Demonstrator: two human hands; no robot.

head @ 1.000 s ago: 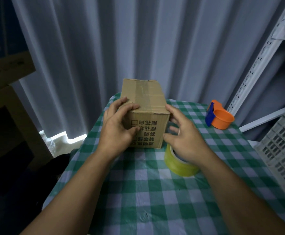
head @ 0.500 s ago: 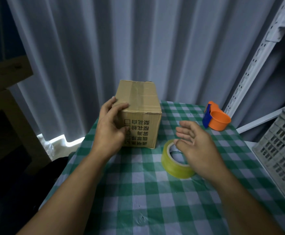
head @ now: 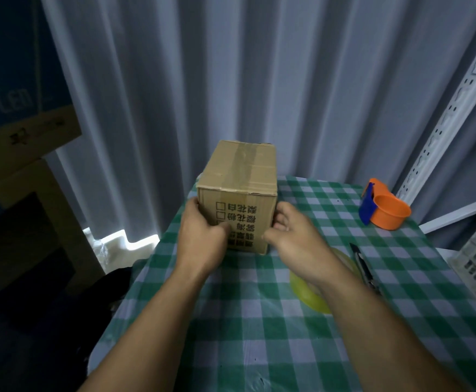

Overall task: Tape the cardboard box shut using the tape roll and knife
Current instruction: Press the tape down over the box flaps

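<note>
Toward the back of the green-checked tablecloth (head: 259,349) stands the cardboard box (head: 239,171), flaps closed, printed face toward us. Our left hand (head: 203,239) grips its near left corner, thumb on the front. Our right hand (head: 293,239) curls its fingers round the near right edge, thumb at the lower corner. Under our right wrist lies the yellow tape roll (head: 310,295), the knife (head: 362,264) just beside it, an orange dispenser (head: 389,213) farther back.
</note>
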